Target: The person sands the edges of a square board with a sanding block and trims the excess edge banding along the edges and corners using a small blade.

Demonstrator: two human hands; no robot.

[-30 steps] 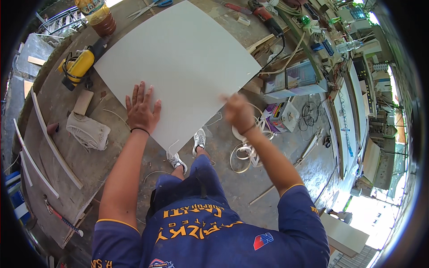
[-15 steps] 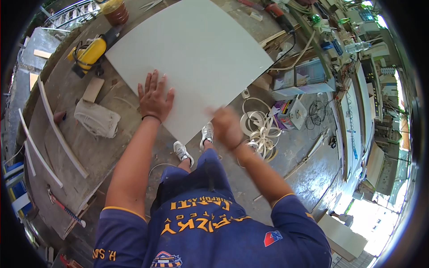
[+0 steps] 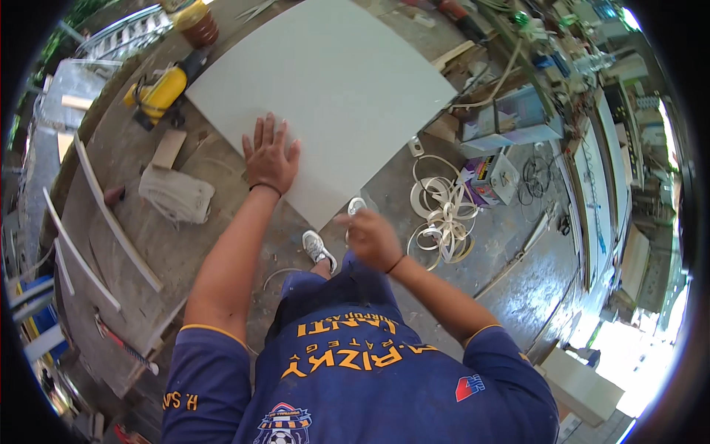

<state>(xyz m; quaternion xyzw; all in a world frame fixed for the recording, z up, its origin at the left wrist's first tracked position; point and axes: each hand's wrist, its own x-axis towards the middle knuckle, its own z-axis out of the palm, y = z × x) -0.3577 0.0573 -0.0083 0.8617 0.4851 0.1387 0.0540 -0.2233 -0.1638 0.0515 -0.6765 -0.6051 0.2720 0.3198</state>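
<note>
One flat left hand presses the smooth white board.

Right hand blurred, grip impossible to tell. White board cut off at top edge, partly hidden under left hand.

A worn workbench carried a big white board. Beside the board lay a yellow power tool, a folded cloth, a small wood block and long white strips.
</note>
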